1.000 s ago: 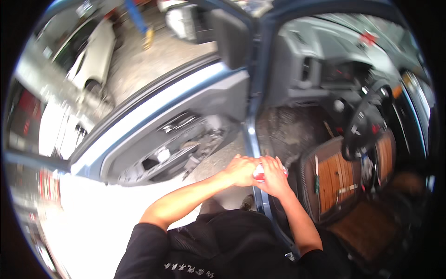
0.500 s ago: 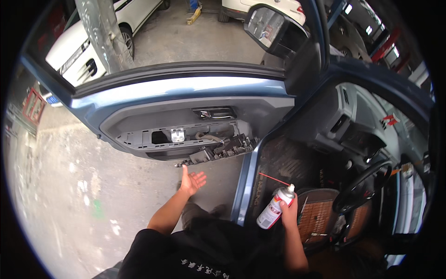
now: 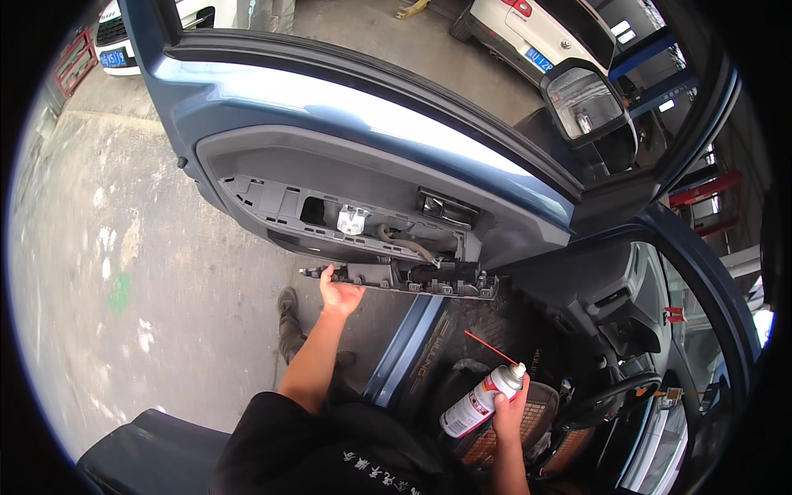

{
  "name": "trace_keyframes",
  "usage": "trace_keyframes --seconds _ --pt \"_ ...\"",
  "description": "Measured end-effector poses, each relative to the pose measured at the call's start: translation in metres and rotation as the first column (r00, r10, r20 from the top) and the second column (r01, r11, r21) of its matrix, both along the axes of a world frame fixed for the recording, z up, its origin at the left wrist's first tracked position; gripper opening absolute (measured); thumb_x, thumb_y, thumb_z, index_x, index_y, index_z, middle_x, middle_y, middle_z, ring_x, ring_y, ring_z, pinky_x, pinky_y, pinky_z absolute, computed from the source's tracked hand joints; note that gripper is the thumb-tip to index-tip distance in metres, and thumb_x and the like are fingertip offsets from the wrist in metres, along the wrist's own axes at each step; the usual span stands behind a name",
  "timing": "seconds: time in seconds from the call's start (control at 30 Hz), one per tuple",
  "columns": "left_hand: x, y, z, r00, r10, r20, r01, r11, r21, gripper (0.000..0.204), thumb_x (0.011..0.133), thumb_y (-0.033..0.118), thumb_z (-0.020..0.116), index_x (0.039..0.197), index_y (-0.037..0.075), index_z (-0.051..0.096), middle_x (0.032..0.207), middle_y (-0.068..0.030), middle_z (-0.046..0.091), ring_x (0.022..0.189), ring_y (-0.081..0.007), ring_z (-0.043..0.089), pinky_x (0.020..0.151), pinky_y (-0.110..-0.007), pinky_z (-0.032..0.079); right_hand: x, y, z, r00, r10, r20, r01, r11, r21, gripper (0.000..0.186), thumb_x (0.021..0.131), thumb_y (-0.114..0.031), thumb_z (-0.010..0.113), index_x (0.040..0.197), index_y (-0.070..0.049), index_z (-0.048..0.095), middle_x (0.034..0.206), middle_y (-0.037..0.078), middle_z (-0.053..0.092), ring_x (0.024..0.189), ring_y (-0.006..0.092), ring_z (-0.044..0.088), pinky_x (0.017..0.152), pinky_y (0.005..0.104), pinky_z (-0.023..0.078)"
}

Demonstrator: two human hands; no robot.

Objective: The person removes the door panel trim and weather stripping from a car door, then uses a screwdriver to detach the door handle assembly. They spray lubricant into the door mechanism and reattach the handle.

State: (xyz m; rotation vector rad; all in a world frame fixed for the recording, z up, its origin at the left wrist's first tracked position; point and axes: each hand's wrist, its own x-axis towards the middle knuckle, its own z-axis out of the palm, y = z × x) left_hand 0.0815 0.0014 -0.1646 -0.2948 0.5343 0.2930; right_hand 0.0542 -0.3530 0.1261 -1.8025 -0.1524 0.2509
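My left hand (image 3: 340,293) grips the left end of a dark plastic door switch panel (image 3: 412,280), thumb on top and fingers beneath. The panel's clipped underside shows, and a wiring harness (image 3: 404,241) runs from it into the door. Behind it is the grey door trim (image 3: 330,153), with an opening in its armrest and a metal bracket (image 3: 352,219) inside. My right hand (image 3: 509,404) is wrapped round a white and red spray can (image 3: 478,404), held tilted over the door sill. A thin red straw (image 3: 488,345) points from its nozzle toward the upper left.
The blue car door (image 3: 346,107) stands open, its mirror (image 3: 586,103) at the upper right. To the right are the steering wheel (image 3: 610,400) and a seat with a beaded cover (image 3: 528,412). White cars (image 3: 536,41) stand beyond the door on the concrete floor (image 3: 190,313).
My left hand, open beside the panel before, has taken hold of its left end, and the panel now lies more level. The view has turned; the can stays in my right hand.
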Motion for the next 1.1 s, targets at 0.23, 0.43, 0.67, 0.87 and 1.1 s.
trace_keyframes --seconds 0.23,0.43,0.67,0.87,1.1 --pt "-0.076 0.026 0.082 1.0 0.028 -0.005 -0.024 0.922 0.387 0.044 0.086 0.048 0.065 0.104 0.009 0.054 0.117 -0.0131 0.057 0.111 -0.0345 0.057 0.103 -0.05 0.041 0.021 0.049 0.029 0.988 0.128 0.092 -0.127 0.992 -0.007 0.091 0.078 -0.039 0.077 0.143 -0.002 0.025 0.115 0.011 0.053 0.102 0.0182 0.056 0.092 0.0326 0.045" --pt "-0.088 0.034 0.166 0.947 0.087 -0.308 0.12 0.797 0.592 0.044 0.086 0.044 0.067 0.108 0.007 0.054 0.1 -0.0095 0.06 0.096 -0.0271 0.062 0.09 -0.043 0.052 0.049 0.066 0.051 0.924 0.179 0.338 -0.08 0.955 -0.285 0.075 0.076 -0.011 0.072 0.141 -0.001 0.036 0.116 0.016 0.056 0.102 0.0219 0.06 0.091 0.0348 0.048" --pt "-0.076 0.068 0.227 0.883 0.088 -0.461 0.319 0.608 0.727 0.058 0.084 0.052 0.067 0.117 0.006 0.052 0.102 -0.0087 0.058 0.088 -0.0216 0.06 0.08 -0.036 0.054 0.075 0.076 0.064 0.832 0.269 0.486 -0.006 0.879 -0.477 0.064 0.072 -0.019 0.074 0.131 -0.009 0.052 0.114 0.017 0.056 0.099 0.0358 0.062 0.083 0.0409 0.051" --pt "-0.065 0.076 0.229 0.855 0.022 -0.518 0.405 0.597 0.693 0.067 0.084 0.059 0.063 0.122 0.005 0.049 0.109 -0.0105 0.056 0.098 -0.0257 0.057 0.086 -0.039 0.052 0.072 0.077 0.059 0.852 0.313 0.419 -0.01 0.811 -0.585 0.062 0.07 -0.021 0.074 0.127 -0.01 0.053 0.111 0.016 0.056 0.095 0.0349 0.063 0.081 0.0407 0.051" --pt "-0.065 0.081 0.231 0.844 -0.005 -0.537 0.441 0.575 0.689 0.083 0.08 0.067 0.062 0.133 0.005 0.043 0.12 -0.0133 0.053 0.105 -0.0292 0.056 0.092 -0.041 0.049 0.075 0.079 0.059 0.857 0.341 0.387 -0.018 0.769 -0.639 0.061 0.069 -0.022 0.074 0.125 -0.01 0.053 0.108 0.016 0.056 0.092 0.0362 0.062 0.078 0.0421 0.051"
